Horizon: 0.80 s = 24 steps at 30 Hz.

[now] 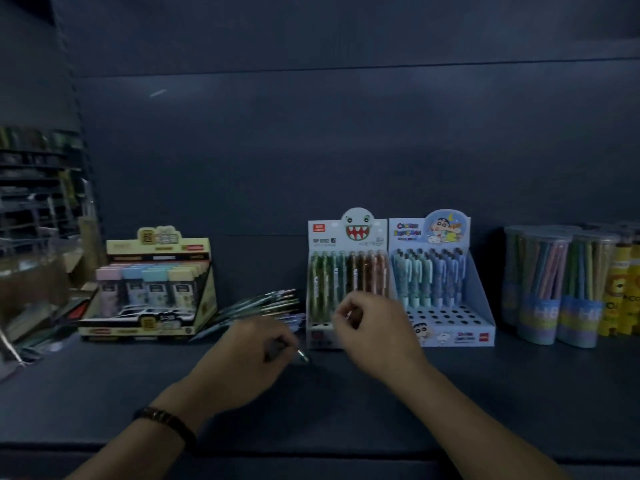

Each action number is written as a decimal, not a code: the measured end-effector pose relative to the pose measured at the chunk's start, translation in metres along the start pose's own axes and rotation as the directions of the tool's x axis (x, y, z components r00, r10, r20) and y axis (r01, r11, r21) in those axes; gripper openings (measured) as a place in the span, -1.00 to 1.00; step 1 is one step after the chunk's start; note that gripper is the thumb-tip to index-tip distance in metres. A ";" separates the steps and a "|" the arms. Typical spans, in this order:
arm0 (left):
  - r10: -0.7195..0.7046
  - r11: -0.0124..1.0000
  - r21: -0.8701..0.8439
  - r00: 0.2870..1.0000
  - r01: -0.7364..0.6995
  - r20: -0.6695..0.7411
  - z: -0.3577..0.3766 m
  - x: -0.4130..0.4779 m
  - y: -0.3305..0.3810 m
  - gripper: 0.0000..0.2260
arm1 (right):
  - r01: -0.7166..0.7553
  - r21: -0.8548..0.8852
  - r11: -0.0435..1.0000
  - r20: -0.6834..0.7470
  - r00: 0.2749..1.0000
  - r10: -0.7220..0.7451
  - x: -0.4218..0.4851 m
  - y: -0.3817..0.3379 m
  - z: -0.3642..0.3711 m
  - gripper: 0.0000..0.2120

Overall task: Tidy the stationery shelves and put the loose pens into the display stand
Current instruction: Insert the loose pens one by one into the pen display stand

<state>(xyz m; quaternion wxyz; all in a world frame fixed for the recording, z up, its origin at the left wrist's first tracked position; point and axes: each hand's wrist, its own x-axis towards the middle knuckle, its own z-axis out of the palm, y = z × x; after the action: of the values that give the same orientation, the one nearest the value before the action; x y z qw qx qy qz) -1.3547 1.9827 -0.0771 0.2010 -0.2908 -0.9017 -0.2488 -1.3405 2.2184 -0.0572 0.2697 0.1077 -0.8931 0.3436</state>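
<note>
Item: loose pens (273, 301), fanned in a heap on the shelf (346, 403), between the yellow box (152, 289) and the display stand (346, 271), tips pointing up and right.

Display stand: card box with a toothy monster face. Its back rows hold upright green and brown pens. The front holes appear free.

Left hand (252, 344): curled around one pen (302, 356), low over the shelf, just left of the stand's front corner. Only the pen's pale tip shows past the fingers.

Right hand (370, 327): raised in front of the stand's lower rows, fingertips drawn together. It cannot be told whether they pinch a pen or are only bunched.

Step in hand (judged): seating a pen in a front hole.

Handling notes:
- Turn the pen upright before lowering it, matching the direction of those already standing.
- Aim at a free hole and go straight down, so that neighbouring pens are not knocked.
- Steady the light card stand if it slides.
- Feed one pen at a time from the heap.

Adjacent stock: blue stand (441, 282) touching on the right, front holes vacant; pencil tubs (550, 289) further right.

Visibility:
- The light is dim and the print on the boxes is illegible.
- The right hand hides the stand's front holes.
- The heap's near end lies behind the left hand.
- The far-left shelving is blurred.
- The right-hand tubs are cut off by the frame edge.
</note>
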 end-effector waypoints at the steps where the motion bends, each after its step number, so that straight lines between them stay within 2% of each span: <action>1: -0.045 0.999 0.006 0.999 0.045 -0.002 -0.004 -0.008 -0.011 -0.86 | -0.011 -0.026 1.000 0.041 0.999 0.012 -0.003 -0.008 0.009 -0.86; 6: -0.113 0.993 0.022 0.984 0.117 -0.136 0.001 -0.029 -0.040 -0.84 | -0.018 -0.228 0.974 0.144 0.988 0.052 -0.013 -0.027 0.044 -0.82; 8: -0.119 0.992 0.020 0.977 0.125 -0.179 0.006 -0.028 -0.041 -0.84 | -0.007 -0.328 0.944 0.169 0.983 0.066 -0.014 -0.027 0.051 -0.74; 11: -0.130 0.991 0.014 0.977 0.134 -0.169 0.011 -0.027 -0.040 -0.82 | 0.006 -0.413 0.911 0.172 0.983 0.072 -0.014 -0.024 0.056 -0.60; 13: -0.147 0.989 0.003 0.977 0.149 -0.155 0.012 -0.026 -0.041 -0.83 | 0.002 -0.414 0.910 0.175 0.981 0.078 -0.014 -0.024 0.057 -0.59; 20: -0.167 0.986 -0.023 0.973 0.166 -0.161 0.011 -0.028 -0.042 -0.85 | -0.032 -0.339 0.940 0.152 0.984 0.088 -0.014 -0.024 0.052 -0.80; 24: -0.182 0.983 -0.042 0.966 0.177 -0.185 0.011 -0.028 -0.040 -0.79 | -0.069 -0.134 0.988 0.100 0.991 0.083 -0.014 -0.020 0.052 -0.86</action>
<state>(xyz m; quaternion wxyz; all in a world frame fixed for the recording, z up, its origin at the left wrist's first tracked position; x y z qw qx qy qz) -1.3608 1.9485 -0.1135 0.2583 -0.1857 -0.8982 -0.3034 -1.3423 2.1686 -0.0854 0.2153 0.0735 -0.9301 0.2883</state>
